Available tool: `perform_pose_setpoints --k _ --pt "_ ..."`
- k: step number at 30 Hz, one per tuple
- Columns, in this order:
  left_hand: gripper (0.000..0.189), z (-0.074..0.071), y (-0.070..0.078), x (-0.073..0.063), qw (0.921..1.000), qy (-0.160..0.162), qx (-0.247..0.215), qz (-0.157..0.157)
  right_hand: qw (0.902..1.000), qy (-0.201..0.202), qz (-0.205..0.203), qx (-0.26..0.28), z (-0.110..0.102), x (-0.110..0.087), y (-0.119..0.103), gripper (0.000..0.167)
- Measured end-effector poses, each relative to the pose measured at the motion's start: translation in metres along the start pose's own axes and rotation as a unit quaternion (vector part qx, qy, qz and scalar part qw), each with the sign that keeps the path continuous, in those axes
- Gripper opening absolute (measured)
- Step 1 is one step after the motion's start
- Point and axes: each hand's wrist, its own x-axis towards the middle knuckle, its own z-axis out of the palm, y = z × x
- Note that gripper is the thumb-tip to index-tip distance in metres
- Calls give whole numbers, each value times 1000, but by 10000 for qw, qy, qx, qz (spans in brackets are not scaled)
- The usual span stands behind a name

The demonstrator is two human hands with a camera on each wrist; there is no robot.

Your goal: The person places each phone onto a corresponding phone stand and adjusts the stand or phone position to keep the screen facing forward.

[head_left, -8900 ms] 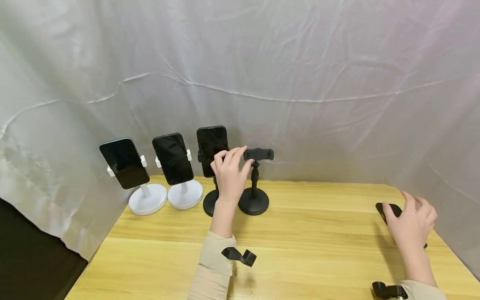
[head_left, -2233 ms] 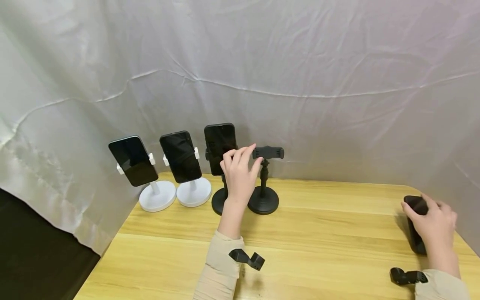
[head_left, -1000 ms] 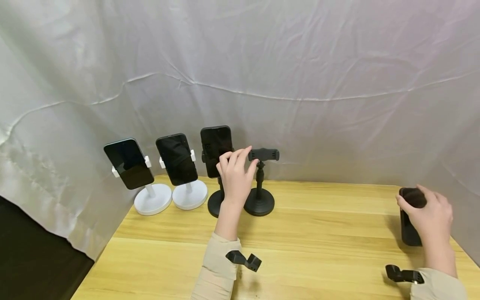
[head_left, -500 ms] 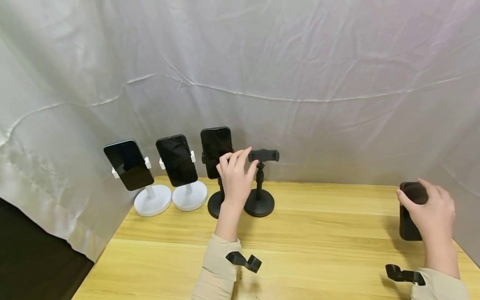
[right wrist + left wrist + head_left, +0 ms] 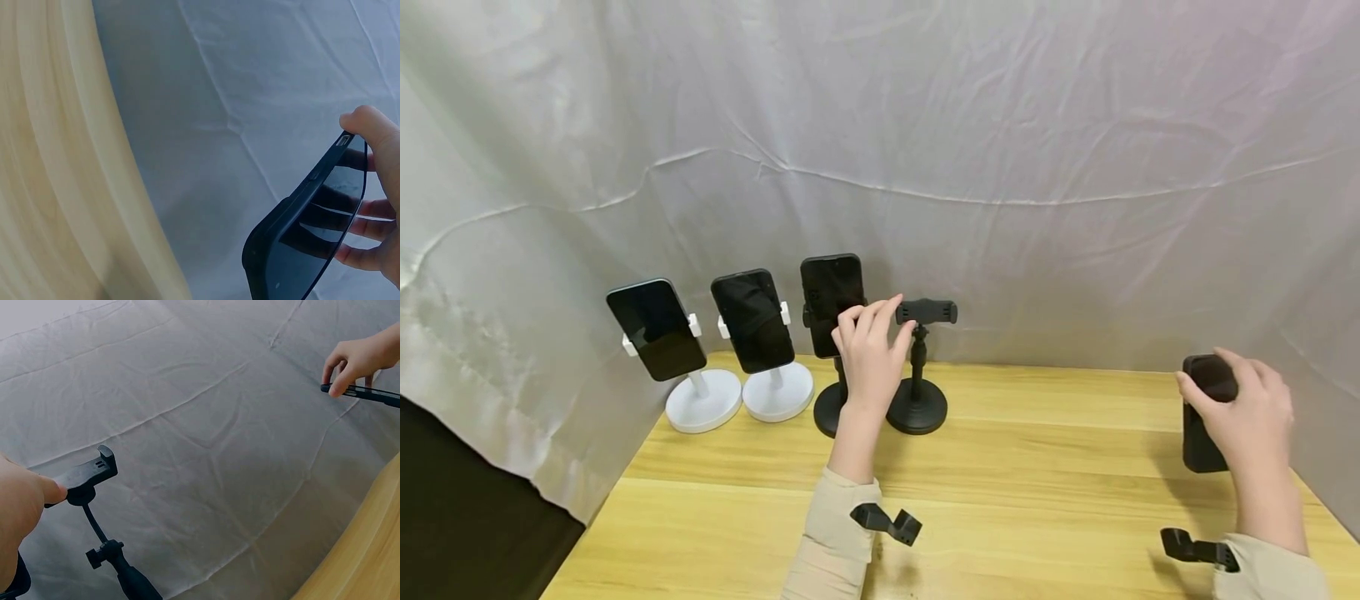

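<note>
At the left end of the black phone stand's clamp (image 5: pixel 928 312), my left hand (image 5: pixel 868 354) holds on with thumb and fingers. That clamp has no phone in it; its round base (image 5: pixel 917 408) stands on the table. In the left wrist view, the thumb lies on the clamp (image 5: pixel 94 475). Over at the right, my right hand (image 5: pixel 1251 417) grips a black-cased smartphone (image 5: pixel 1202 442) by its long edges, raised above the tabletop. The right wrist view shows the smartphone's glossy screen (image 5: pixel 290 265) facing the palm, with fingers reflected in it.
Left of my left hand stand two white phone stands, one with a tilted phone (image 5: pixel 657 329), the other with a second phone (image 5: pixel 752 321). Another black stand holds a phone (image 5: pixel 832 292), partly behind the hand. Grey cloth (image 5: pixel 1037 167) hangs behind the wooden table (image 5: pixel 1037 500).
My right hand has taken hold of the smartphone lying at the right, raised it off the table and moved slightly left with it. The left hand has stayed at the clamp.
</note>
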Motion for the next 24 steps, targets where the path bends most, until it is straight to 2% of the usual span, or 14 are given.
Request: perform_pose_setpoints --k 6,18,24 --pt "35 0 0 0 10000 -30 13 3 9999 18 -155 56 2 -2 -12 67" --pt "36 0 -1 -1 10000 -63 -24 -33 9965 324 -748 180 11 -6 -37 62" --pt "36 0 0 -1 10000 -60 -46 -35 9917 572 -1094 357 17 -10 -49 59"
